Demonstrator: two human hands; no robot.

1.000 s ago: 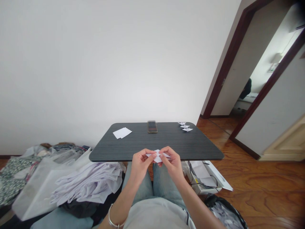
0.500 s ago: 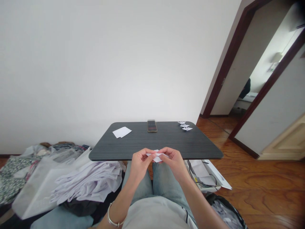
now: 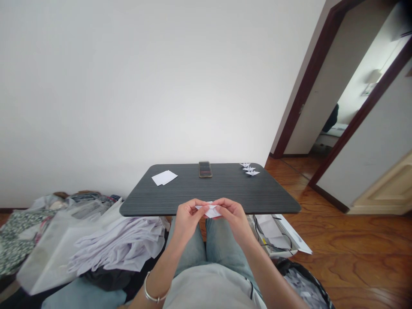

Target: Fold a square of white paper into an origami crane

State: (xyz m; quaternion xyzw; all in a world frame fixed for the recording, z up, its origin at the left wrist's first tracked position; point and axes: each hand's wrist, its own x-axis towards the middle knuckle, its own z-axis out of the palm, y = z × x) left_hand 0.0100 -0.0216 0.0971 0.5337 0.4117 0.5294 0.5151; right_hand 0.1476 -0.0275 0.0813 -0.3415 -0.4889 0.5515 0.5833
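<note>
Drawn in toward the middle since the earlier frame, the paper's right tip now ends closer to the hands, and the right hand sits slightly nearer the left. The folded white paper point(image 3: 210, 211) is held between both hands, just in front of the near edge of the dark wood-grain tabletop point(image 3: 209, 193) and around its middle, above the person's knees.

Far left, a patterned cloth point(image 3: 19, 240) lies in a heap on the floor, and beside it is a white plastic bag point(image 3: 51, 253) with a pile of crumpled white fabric point(image 3: 119, 244) on it. A silver bangle point(image 3: 151, 288) circles the left wrist. The left hand point(image 3: 189, 221) curls over the paper's left part, its fingers point(image 3: 201, 207) pressed together and pinching the paper against the thumb. The right hand point(image 3: 234, 219) does the same from the other side, its fingers point(image 3: 219, 204) closed on the right part, almost touching the left fingers.

On the tabletop, two white paper squares point(image 3: 164, 177) lie near the far edge, left of centre. A dark smartphone point(image 3: 205, 169) lies at the far edge's middle, and three small origami cranes point(image 3: 249, 169) stand in a row near the far right corner. Below the near right corner, loose papers point(image 3: 272, 229) lie in a white box, with a grey bag point(image 3: 301, 285) nearby.
</note>
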